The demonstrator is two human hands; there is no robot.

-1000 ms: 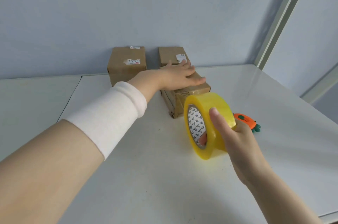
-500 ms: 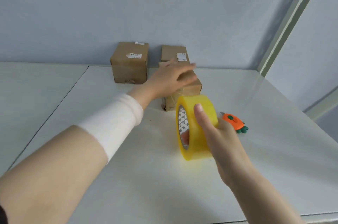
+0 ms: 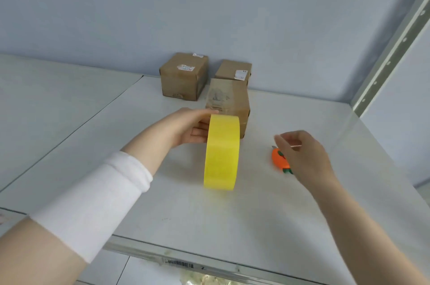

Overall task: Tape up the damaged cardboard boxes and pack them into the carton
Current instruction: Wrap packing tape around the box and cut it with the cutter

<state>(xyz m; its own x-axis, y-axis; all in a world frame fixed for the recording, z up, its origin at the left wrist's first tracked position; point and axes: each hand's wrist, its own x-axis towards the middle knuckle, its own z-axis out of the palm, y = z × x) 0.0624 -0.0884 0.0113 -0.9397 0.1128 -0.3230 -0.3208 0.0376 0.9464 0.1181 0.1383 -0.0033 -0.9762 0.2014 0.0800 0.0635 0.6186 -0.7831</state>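
Now, mid-taping, our left hand (image 3: 183,128) grips the tape roll (image 3: 222,152) by the cardboard box (image 3: 229,101); our right hand (image 3: 304,159) hovers empty, loosely curled, over the orange cutter (image 3: 278,159), likely our next grasp.

1 head-worn view, looking forward and down, close over white table (image 3: 267,215), wall behind

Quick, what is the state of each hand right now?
Left hand: holds the yellow tape roll.
Right hand: curled over the orange cutter; whether it grips cannot be told.
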